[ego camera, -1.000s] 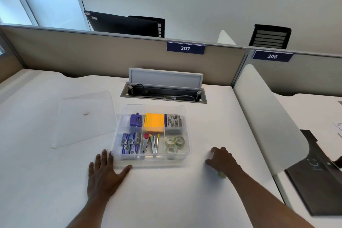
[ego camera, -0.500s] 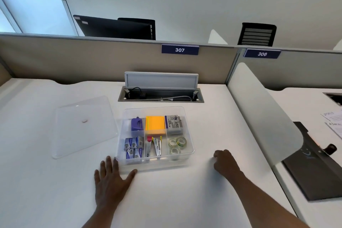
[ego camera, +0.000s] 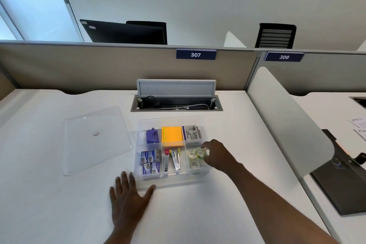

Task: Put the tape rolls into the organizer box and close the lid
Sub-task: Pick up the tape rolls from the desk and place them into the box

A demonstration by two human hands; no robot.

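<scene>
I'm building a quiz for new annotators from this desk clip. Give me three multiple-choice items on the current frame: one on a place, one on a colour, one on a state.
1. Where does the lid lie?
A. on the box
B. flat on the desk, left of the box
C. in the right hand

2. What colour is the pad in the organizer box's back middle compartment?
A. orange
B. green
C. white

3. What is the left hand doing?
A. lifting the lid
B. holding a tape roll
C. resting flat on the desk at the box's near left corner

Answers: 1 B, the clear lid sits apart from the open box. 2 A, it is orange. 3 C, its fingers are spread; the right hand brings a tape roll over the front right compartment.
</scene>
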